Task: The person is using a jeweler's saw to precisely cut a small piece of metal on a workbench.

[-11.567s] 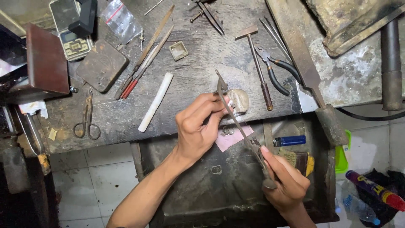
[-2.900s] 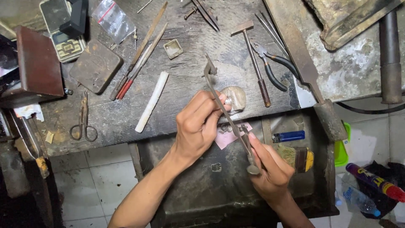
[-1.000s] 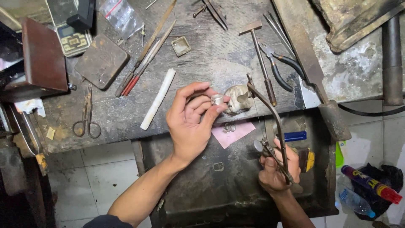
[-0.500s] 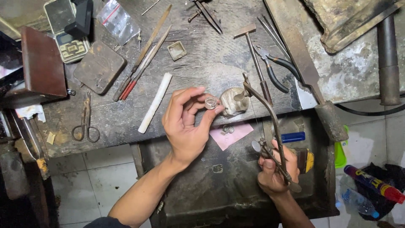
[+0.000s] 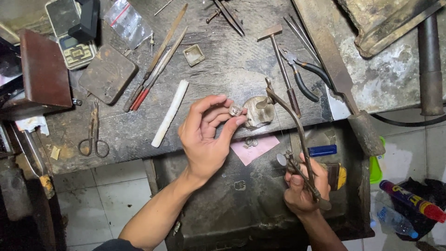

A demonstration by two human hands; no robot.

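Far left, brown block (image 5: 44,69) and pocket scale (image 5: 70,44) on a scarred, dark bench (image 5: 223,60). Below, scissors (image 5: 94,135) lying flat; beside them a worn square pad (image 5: 108,79). Then thin files (image 5: 158,58) slanting, a white stick (image 5: 171,113) aslant near the edge.

Left hand (image 5: 206,137) raised over the bench edge, thumb and fingers pinched narrow on a small metal ring (image 5: 235,109), just beside the pale, chewed peg (image 5: 258,111). Pink paper (image 5: 254,148) below in the tray, small rings on it.

Right hand (image 5: 304,186) closed around the handle of a saw frame (image 5: 290,125), thin metal bow rising to the peg. Hammer (image 5: 281,62), pliers (image 5: 304,74), big rusty file (image 5: 339,79) to the right.
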